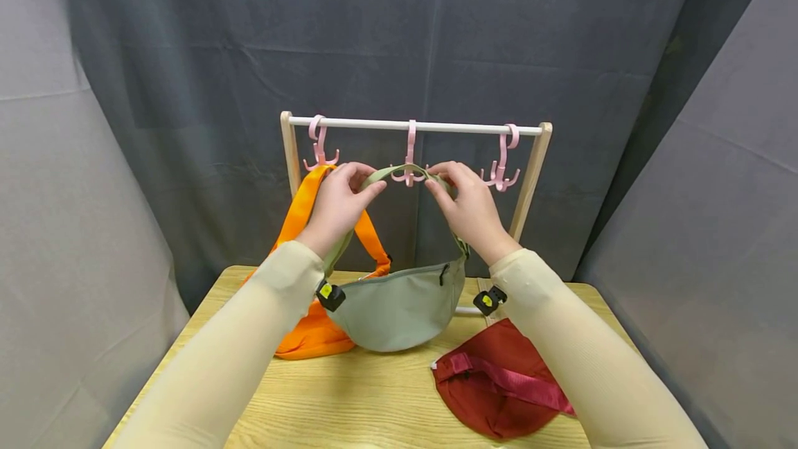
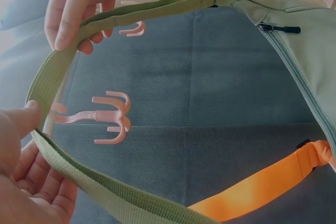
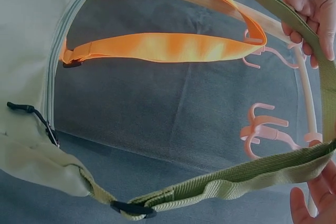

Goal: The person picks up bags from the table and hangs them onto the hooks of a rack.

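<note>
A sage-green waist bag (image 1: 399,307) hangs by its green strap (image 2: 142,14) between my two hands. My left hand (image 1: 341,206) pinches the strap on the left, thumb against fingers. On the right, my right hand (image 1: 464,205) pinches the same strap. The strap arches between them in front of the middle pink hook (image 1: 409,151), whose prongs show through the loop in both wrist views. An orange bag (image 1: 318,335) hangs by its orange strap (image 3: 168,47) from the left pink hook (image 1: 321,147), partly hidden behind my left arm and the green bag.
A white rail (image 1: 368,123) on wooden posts (image 1: 530,179) carries the hooks. The right pink hook (image 1: 501,161) bears no bag. A dark red waist bag (image 1: 499,383) lies on the wooden table (image 1: 349,407), partly behind my right forearm. Grey cloth (image 1: 249,33) hangs behind.
</note>
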A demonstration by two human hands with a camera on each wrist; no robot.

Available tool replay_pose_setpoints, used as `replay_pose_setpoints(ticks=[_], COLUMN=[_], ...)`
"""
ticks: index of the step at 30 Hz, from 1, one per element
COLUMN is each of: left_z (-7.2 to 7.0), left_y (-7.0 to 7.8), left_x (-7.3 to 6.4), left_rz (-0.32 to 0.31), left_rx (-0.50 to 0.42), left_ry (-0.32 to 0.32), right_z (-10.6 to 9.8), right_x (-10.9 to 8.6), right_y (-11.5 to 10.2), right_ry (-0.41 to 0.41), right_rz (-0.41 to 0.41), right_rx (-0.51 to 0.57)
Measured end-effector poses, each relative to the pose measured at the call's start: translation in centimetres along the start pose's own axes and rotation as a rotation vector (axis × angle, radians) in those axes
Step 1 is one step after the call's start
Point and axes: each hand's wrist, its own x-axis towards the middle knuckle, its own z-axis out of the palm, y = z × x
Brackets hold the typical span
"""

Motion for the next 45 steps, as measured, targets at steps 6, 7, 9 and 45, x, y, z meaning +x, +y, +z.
replay_pose_setpoints(ticks=[6,7,9,45], left_z=[0.2,0.3,0.5,1.4], left_y=[-0.2,-0.3,-0.3,-1.1], left_x=[0.2,0.2,0.2,1.4], left_rz=[-0.002,-0.007,-0.015,-0.016], left_rx=[0.019,0.020,0.021,0.080], left_ry=[-0.012,-0.015,-0.022,0.010], right_z=[0.1,0.1,0.2,1.7], right_x=[0.2,0.2,0.2,1.0], right_y=[0.2,0.3,0.4,2.0], right_ry=[0.004,0.003,0.003,-0.003], right_rz=[0.012,0.017,0.025,0.040], right_rx=[-0.013,-0.016,-0.022,-0.058])
